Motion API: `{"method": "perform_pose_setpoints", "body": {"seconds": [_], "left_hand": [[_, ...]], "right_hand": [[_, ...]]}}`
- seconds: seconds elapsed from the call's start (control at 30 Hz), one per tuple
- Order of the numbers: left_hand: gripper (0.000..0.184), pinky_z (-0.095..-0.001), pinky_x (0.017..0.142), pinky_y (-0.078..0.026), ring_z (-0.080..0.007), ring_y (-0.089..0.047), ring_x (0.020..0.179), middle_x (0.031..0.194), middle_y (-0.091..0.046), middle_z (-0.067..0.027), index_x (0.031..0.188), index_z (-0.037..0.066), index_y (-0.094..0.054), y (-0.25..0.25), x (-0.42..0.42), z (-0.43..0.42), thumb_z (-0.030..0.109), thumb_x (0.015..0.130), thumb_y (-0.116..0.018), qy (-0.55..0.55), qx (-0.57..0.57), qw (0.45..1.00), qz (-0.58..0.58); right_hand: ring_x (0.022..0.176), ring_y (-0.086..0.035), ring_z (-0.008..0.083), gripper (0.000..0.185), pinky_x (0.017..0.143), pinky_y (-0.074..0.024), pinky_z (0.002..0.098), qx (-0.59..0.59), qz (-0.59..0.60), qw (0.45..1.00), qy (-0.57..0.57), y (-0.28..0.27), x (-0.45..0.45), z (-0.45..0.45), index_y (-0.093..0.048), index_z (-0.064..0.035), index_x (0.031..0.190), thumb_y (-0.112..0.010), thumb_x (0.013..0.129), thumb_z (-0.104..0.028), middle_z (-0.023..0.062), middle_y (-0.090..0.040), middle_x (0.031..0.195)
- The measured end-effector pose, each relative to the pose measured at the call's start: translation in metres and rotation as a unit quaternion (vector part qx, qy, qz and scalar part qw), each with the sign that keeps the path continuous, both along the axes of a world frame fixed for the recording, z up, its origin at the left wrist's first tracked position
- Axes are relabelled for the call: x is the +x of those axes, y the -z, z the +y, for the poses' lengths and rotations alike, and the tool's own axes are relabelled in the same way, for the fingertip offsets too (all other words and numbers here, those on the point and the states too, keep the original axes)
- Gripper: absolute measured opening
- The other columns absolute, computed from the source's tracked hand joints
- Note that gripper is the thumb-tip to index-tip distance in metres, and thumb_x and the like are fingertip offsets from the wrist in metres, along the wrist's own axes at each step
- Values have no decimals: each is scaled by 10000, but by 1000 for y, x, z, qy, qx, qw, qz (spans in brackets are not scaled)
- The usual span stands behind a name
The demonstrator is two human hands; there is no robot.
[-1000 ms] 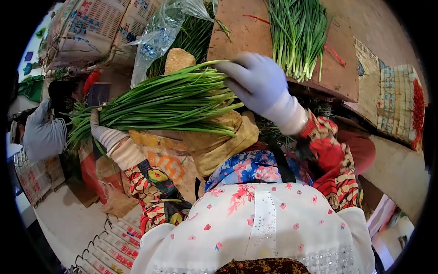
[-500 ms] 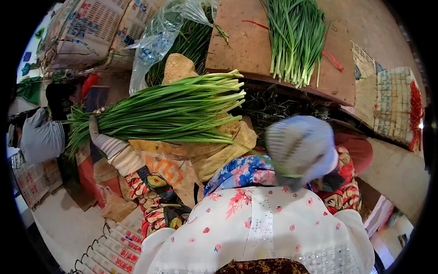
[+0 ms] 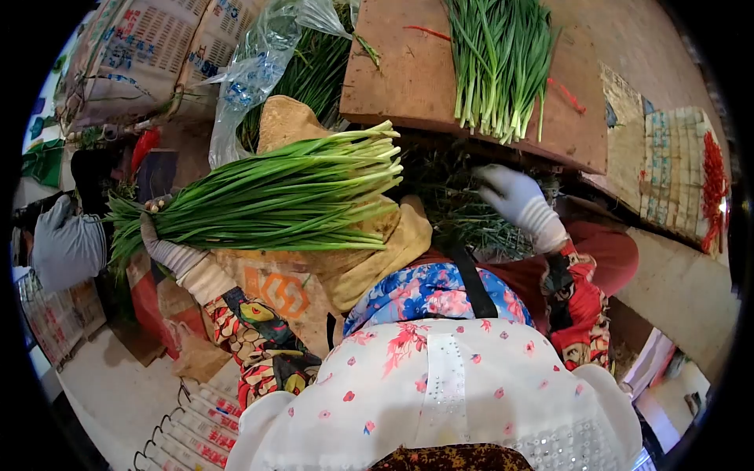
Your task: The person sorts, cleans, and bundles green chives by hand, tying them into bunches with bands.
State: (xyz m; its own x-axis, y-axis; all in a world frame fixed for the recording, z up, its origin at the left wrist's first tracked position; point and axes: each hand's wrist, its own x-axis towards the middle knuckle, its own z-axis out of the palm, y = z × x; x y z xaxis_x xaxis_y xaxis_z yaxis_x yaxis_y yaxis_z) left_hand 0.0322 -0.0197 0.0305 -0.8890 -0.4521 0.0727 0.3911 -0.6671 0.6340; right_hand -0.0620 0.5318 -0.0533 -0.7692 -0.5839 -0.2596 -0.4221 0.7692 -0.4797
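Note:
A thick bunch of long green stalks [image 3: 267, 192] lies across my lap, its pale ends pointing right. My gloved left hand [image 3: 161, 235] is wrapped round the leafy left part of it; some fingers are hidden beneath. My right hand [image 3: 510, 192], in a pale glove, is apart from the bunch, over loose dark leaves [image 3: 471, 224]; its fingers are spread and hold nothing visible. Under the bunch is a tan cloth [image 3: 400, 239]. Another bunch [image 3: 503, 71] rests on the brown board [image 3: 397, 71] beyond my hands.
Clear plastic [image 3: 251, 78] partly covers more greens [image 3: 314, 74] at the upper left. A grey-gloved hand [image 3: 69, 245] of another person is at the far left. Printed sacks [image 3: 153, 59] stand behind. Strips with red ties [image 3: 677, 173] lie on the right.
My right hand left the pale ends of the bunch, swung back toward my body, and is now out over the loose leaves. My left hand has kept hold of the bunch.

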Motion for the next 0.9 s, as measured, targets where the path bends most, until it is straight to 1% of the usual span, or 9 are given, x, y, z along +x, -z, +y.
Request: {"method": "perform_pose_setpoints", "body": {"seconds": [0.07, 0.23, 0.3, 0.4, 0.47, 0.6, 0.67, 0.77, 0.9], "left_hand": [[164, -429, 933, -423, -217, -563, 890, 879, -590, -57, 973, 55, -562, -7, -3, 10, 193, 905, -504, -8, -6, 1000, -8], [153, -445, 953, -412, -212, -565, 850, 828, -572, -34, 965, 67, -545, -6, -4, 12, 190, 915, -468, 13, 8, 1000, 24], [170, -454, 927, -419, -206, -543, 783, 790, -550, -25, 936, 68, -543, -6, -1, 11, 200, 911, -439, 6, 11, 999, 34], [162, -430, 899, -421, -193, -521, 750, 770, -535, -19, 896, 69, -535, 7, 4, -6, 201, 892, -440, 19, 45, 998, 44], [151, -407, 851, -435, -194, -537, 778, 803, -552, -32, 901, 79, -534, 18, 22, -31, 197, 895, -440, -18, 9, 1000, 15], [159, -418, 893, -410, -180, -508, 738, 715, -509, -12, 812, 88, -509, 21, 24, -32, 236, 843, -460, -32, 33, 999, 24], [179, -440, 869, -424, -190, -521, 759, 715, -529, -28, 798, 89, -521, 25, 27, -49, 254, 834, -460, -35, 91, 995, 9], [314, -445, 845, -458, -284, -580, 926, 1014, -624, -131, 1033, 42, -593, 20, 28, -37, 268, 905, -416, -14, -63, 997, -52], [325, -475, 811, -476, -314, -592, 883, 1012, -629, -150, 1023, 47, -611, 33, 26, -74, 309, 893, -467, -196, -48, 955, -218]], "right_hand": [[959, -575, 354, 398, 819, -472, 420, -244, 99, 961, 81, -53, -17, -74, -562, -82, 1163, -600, 833, -303, 170, -607, 1021], [887, -594, 341, 314, 756, -482, 425, -120, 171, 968, -139, -76, -63, -163, -583, -67, 1009, -594, 822, -318, 147, -615, 937], [830, -584, 343, 240, 720, -469, 435, -74, 75, 969, -224, -71, -67, -169, -583, -77, 985, -589, 830, -261, 130, -592, 858], [790, -604, 357, 163, 683, -488, 446, -182, 129, 960, -166, -58, -54, -127, -595, -89, 851, -559, 842, -248, 130, -622, 799], [754, -603, 366, 154, 648, -494, 422, -61, 122, 986, -92, -34, -49, -70, -610, -75, 862, -577, 840, -225, 133, -636, 788], [619, -622, 249, 192, 582, -481, 325, -198, -167, 963, 72, -48, -15, -5, -649, -18, 862, -595, 858, -202, 134, -639, 701], [641, -626, 215, 192, 607, -481, 309, -145, -308, 937, 74, -59, -9, -4, -660, -8, 853, -588, 860, -186, 117, -647, 700], [830, -642, 279, 253, 758, -500, 348, -262, -145, 954, -14, -26, 16, -29, -616, -20, 1055, -588, 831, -133, 151, -658, 919], [884, -604, 330, 384, 780, -491, 379, -257, -14, 965, -48, -33, 16, -76, -579, -63, 1148, -644, 792, -192, 163, -633, 951]]}}
